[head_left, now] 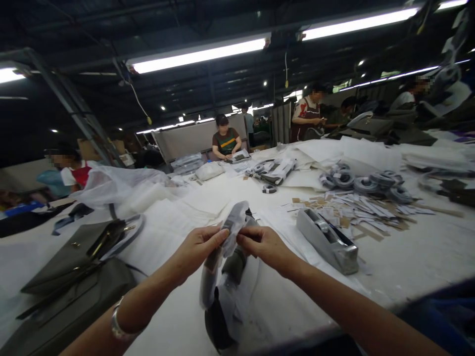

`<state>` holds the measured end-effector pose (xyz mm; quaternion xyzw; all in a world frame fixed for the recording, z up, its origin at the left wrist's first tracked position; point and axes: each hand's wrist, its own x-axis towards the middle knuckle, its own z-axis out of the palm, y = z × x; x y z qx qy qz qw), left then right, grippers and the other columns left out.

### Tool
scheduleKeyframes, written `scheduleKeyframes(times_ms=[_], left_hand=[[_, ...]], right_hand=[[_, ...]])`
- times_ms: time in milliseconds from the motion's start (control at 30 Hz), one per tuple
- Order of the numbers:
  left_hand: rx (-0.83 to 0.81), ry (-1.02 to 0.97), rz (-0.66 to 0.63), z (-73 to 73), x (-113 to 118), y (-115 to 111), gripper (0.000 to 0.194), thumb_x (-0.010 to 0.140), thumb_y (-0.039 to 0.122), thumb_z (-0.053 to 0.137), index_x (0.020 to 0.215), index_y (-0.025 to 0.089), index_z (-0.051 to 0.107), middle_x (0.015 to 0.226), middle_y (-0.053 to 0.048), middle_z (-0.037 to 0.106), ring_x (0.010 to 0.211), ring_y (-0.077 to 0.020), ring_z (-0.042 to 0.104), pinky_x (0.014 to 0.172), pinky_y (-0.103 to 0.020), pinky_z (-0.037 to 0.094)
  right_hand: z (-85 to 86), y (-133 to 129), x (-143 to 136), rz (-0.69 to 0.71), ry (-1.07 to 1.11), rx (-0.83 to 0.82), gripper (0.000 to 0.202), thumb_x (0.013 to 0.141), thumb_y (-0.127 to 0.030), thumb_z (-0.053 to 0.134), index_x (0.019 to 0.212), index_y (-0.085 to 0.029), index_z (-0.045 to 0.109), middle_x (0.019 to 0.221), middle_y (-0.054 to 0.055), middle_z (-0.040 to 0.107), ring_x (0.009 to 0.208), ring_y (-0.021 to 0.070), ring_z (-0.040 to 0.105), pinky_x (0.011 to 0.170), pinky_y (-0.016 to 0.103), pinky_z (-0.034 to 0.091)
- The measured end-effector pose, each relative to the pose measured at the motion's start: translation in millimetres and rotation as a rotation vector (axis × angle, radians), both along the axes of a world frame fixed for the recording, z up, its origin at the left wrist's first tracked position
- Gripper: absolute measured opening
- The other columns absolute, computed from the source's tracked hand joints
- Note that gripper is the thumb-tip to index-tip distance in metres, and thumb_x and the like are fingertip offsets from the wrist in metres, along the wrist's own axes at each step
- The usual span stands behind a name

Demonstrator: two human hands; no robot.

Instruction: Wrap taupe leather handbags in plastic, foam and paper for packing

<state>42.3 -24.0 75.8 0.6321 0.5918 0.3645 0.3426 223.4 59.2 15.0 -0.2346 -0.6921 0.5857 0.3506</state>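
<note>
A dark olive bag strap (pixel 234 264), looped and partly covered with thin whitish wrapping (pixel 237 217), is held up over the table in front of me. My left hand (pixel 198 249) pinches the wrapped upper part between thumb and fingers. From the other side my right hand (pixel 265 247) pinches the wrapping's edge, its fingertips close to the left thumb. The strap's lower end hangs down near the table's front edge. A grey tape dispenser (pixel 326 242) stands just right of my right hand.
Olive handbags (pixel 77 252) lie at left beside white foam sheets (pixel 166 217). On the right are paper tags (pixel 359 212) and rolled grey straps (pixel 341 177). Across the table (pixel 419 257) a person (pixel 225 141) handles a wrapped item. Other people work farther back.
</note>
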Motion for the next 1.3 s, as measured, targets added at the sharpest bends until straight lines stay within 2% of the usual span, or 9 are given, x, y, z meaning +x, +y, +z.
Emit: scheduleKeyframes(times_ms=[267,533,667,767,867,1000,1100,1200,1300], left_hand=[[0.175,0.29,-0.019,9.1,-1,-3,0.034,0.096,0.046,0.05,0.097,0.021,0.073,0.092,0.0,0.073,0.088,-0.0198,0.063,0.078,-0.024,0.045],[0.3,0.523,0.147,3.6,9,-11,0.026,0.094,0.039,0.053,0.101,0.024,0.073,0.092,-0.003,0.074,0.088,-0.0215,0.065,0.077,-0.027,0.048],[0.29,0.252,0.166,-6.9,11,-11,0.032,0.093,0.04,0.056,0.118,0.024,0.068,0.109,-0.004,0.071,0.094,-0.0209,0.065,0.08,-0.027,0.05],[0.209,-0.198,0.259,-18.4,12,-8,0.074,0.087,0.041,0.068,0.151,0.027,0.035,0.122,-0.008,0.064,0.095,-0.0202,0.067,0.08,-0.029,0.052],[0.162,-0.543,0.272,-26.6,15,-5,0.098,0.082,0.038,0.076,0.157,0.029,0.012,0.116,-0.007,0.065,0.099,-0.0215,0.067,0.087,-0.033,0.051],[0.144,-0.674,0.157,-27.0,19,-6,0.071,0.083,0.036,0.075,0.145,0.021,0.045,0.108,-0.007,0.069,0.098,-0.0214,0.066,0.087,-0.029,0.049],[0.144,-0.648,0.084,-24.5,19,-8,0.04,0.086,0.036,0.072,0.119,0.015,0.067,0.103,-0.007,0.071,0.095,-0.0198,0.065,0.082,-0.025,0.049],[0.162,-0.643,0.112,-24.7,19,-8,0.03,0.085,0.035,0.074,0.107,0.016,0.07,0.102,-0.005,0.072,0.094,-0.0188,0.065,0.084,-0.024,0.048],[0.196,-0.616,0.131,-26.7,20,-7,0.026,0.083,0.034,0.075,0.101,0.016,0.069,0.101,-0.005,0.071,0.097,-0.0207,0.065,0.088,-0.028,0.048]], right_hand=[[19.1,-4,3,0.254,0.228,-0.495,0.025,0.078,-0.043,0.073,0.087,-0.02,0.077,0.09,0.003,0.069,0.088,0.0182,0.06,0.082,0.03,0.047],[19.9,-10,-13,0.056,0.161,-0.413,0.044,0.074,-0.056,0.076,0.092,-0.016,0.076,0.089,0.006,0.073,0.083,0.0187,0.062,0.084,0.033,0.046],[21.3,-14,-17,0.018,0.218,-0.443,0.037,0.074,-0.05,0.078,0.09,-0.017,0.076,0.089,0.004,0.073,0.085,0.0167,0.062,0.085,0.029,0.045],[24.1,-16,-17,0.018,0.226,-0.431,0.033,0.075,-0.049,0.078,0.08,-0.017,0.074,0.078,0.001,0.07,0.078,0.0146,0.06,0.083,0.028,0.045],[27.4,-14,-15,0.017,0.185,-0.393,0.033,0.075,-0.049,0.079,0.076,-0.016,0.074,0.072,0.001,0.068,0.072,0.014,0.059,0.077,0.028,0.046],[29.0,-6,-5,0.148,0.161,-0.414,0.035,0.078,-0.049,0.077,0.092,-0.017,0.077,0.087,0.005,0.074,0.082,0.0174,0.063,0.082,0.03,0.048],[21.0,0,6,0.269,0.264,-0.628,0.043,0.084,-0.055,0.068,0.1,-0.016,0.077,0.1,0.008,0.075,0.089,0.0186,0.065,0.084,0.03,0.051],[5.9,0,11,0.286,0.365,-0.778,0.033,0.084,-0.046,0.071,0.099,-0.016,0.078,0.104,0.008,0.074,0.093,0.0178,0.066,0.087,0.029,0.053],[-4.9,-8,6,0.215,0.429,-0.688,0.025,0.078,-0.027,0.079,0.102,-0.02,0.077,0.106,0.004,0.074,0.098,0.0164,0.066,0.094,0.027,0.05]])
